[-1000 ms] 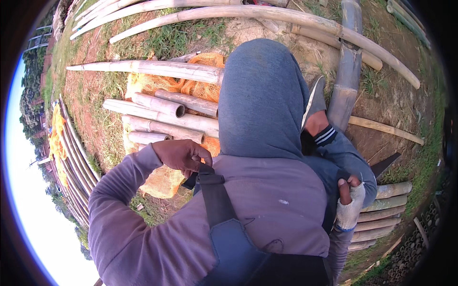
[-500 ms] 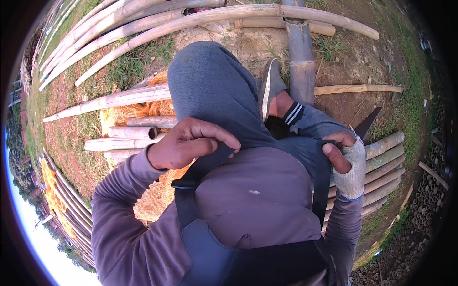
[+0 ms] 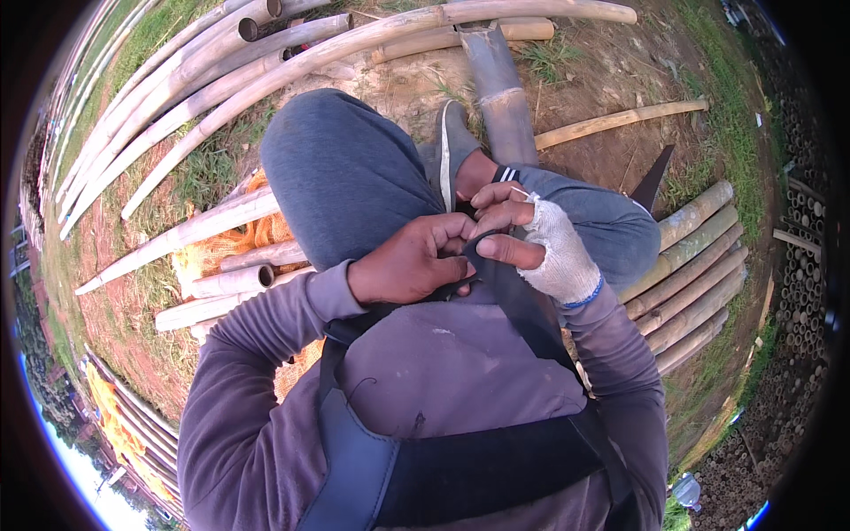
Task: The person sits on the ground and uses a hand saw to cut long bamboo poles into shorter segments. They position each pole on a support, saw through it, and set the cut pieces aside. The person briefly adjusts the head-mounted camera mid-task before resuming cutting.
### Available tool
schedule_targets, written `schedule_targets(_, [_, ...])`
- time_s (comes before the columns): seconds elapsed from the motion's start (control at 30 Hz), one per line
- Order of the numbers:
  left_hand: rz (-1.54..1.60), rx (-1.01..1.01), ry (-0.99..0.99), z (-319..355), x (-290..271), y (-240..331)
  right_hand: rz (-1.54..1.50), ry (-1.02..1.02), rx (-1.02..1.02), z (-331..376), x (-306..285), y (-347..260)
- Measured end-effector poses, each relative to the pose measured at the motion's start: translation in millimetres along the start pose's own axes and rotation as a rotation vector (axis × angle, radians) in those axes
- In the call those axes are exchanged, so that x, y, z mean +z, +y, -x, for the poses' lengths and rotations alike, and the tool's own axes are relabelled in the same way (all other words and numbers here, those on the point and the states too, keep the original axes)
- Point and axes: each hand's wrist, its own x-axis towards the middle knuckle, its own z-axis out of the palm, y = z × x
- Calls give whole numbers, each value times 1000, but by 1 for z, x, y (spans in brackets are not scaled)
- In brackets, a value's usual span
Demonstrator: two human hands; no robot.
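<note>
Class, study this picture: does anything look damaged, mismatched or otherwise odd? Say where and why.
Mainly the hands: the right hand wears a fingerless-looking white glove, while the left hand is bare, so they look mismatched. A small pale smudge also marks the front of the purplish top.

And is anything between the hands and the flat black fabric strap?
Nothing visible: the right hand grips the flat black fabric strap directly, its white knitted glove leaving the fingertips bare. The bare left hand is beside it, contact partly hidden.
</note>
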Motion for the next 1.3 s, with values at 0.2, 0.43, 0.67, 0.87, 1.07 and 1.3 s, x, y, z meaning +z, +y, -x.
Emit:
schedule_targets(0.2, [44,119,-43,13,4,-2,86,27,32,9,1,-16])
schedule_targets(0.43, [-63,253,111,17,2,-10,24,109,278,22,-10,-28])
schedule_targets(0.67, [-51,211,82,14,-8,-10,-1,18,182,16,-2,-32])
schedule_targets(0.87, [-693,363,163,20,-2,20,286,-3,97,7,-4,-21])
schedule_targets(1.07, [-1285,918,549,34,-39,104,556,193,260,-2,-54,51])
schedule_targets(1.3, [-730,458,865,-14,-249,133,733,191,516,-40,-102,158])
